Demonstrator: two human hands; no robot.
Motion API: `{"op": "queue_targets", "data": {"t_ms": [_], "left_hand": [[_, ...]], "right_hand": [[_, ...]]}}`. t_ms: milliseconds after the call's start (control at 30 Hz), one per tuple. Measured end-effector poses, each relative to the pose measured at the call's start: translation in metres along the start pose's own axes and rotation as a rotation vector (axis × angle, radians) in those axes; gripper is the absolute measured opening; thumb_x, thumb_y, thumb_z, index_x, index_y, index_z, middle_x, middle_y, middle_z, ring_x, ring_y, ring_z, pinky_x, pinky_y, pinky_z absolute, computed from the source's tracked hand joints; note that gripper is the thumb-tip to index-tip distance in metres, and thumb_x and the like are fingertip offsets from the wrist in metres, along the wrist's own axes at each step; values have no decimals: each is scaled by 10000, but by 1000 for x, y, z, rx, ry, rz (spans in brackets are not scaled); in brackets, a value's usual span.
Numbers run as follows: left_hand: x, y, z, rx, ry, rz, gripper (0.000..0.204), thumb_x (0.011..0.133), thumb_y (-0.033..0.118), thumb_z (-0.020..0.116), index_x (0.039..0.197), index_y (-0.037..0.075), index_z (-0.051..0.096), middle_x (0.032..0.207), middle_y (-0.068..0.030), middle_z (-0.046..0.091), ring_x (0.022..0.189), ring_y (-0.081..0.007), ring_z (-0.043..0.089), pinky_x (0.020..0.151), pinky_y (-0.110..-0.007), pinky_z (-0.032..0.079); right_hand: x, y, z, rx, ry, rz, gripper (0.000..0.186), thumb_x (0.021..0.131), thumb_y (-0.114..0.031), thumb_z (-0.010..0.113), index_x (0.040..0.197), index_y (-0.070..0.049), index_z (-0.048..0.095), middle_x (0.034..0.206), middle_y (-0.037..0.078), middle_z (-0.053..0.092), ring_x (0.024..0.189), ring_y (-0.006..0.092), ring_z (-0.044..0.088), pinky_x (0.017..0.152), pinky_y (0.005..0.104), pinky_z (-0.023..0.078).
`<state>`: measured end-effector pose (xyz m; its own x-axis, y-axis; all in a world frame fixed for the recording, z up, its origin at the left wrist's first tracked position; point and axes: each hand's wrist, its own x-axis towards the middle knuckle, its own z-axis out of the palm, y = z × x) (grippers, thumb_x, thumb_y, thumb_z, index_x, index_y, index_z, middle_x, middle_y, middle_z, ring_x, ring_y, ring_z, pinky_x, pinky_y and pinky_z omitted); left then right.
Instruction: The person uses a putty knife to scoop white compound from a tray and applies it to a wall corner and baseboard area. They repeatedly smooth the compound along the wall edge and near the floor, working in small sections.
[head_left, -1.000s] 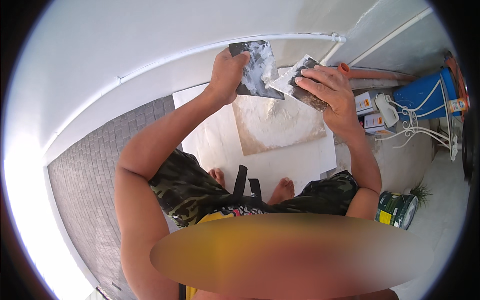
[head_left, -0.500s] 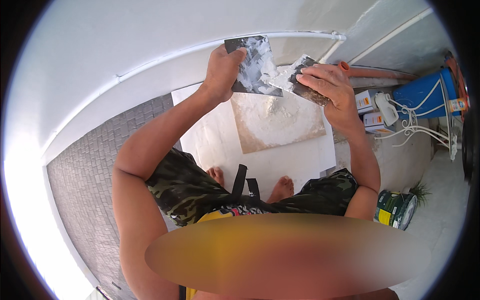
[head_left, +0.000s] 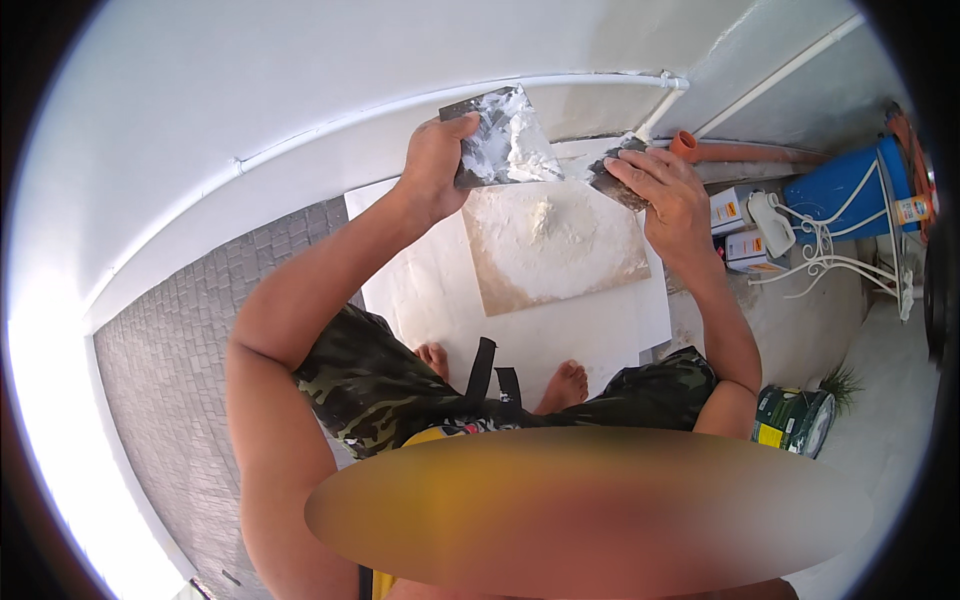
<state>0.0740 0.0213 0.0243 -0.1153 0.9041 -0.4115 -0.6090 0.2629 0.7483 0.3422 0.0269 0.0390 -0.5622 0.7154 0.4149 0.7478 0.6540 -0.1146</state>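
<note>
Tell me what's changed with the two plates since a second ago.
The right hand has moved the right plate rightward, clear of the left plate. The left hand shifted slightly left. A thick ridge of white paste now lies on the left plate; the right one shows less white. Both hands keep their grip, and the powdery board stayed put.

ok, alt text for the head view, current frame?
Left hand holds a dark flat plate smeared with white paste; the right hand grips a second dark plate to its right. Below, a brown board bearing a white mound lies on a white sheet.
</note>
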Motion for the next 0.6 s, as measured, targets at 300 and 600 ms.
{"op": "queue_targets", "data": {"t_ms": [300, 600], "left_hand": [[2, -10, 1, 65, 1, 227, 136, 991, 60, 509, 1092, -16, 561, 974, -69, 631, 836, -159, 621, 749, -359, 557], [3, -9, -2, 149, -24, 350, 95, 981, 68, 535, 1038, 1, 570, 885, -31, 606, 746, -116, 554, 636, -298, 483]], "right_hand": [[-4, -8, -16, 141, 21, -220, 533, 803, 62, 587, 1239, -208, 732, 1156, 40, 675, 1112, 268, 597, 980, 443, 440], [7, -14, -10, 161, 12, -307, 472, 818, 76, 608, 1184, -173, 772, 1173, 7, 720, 1047, 259, 589, 940, 416, 415]]}}
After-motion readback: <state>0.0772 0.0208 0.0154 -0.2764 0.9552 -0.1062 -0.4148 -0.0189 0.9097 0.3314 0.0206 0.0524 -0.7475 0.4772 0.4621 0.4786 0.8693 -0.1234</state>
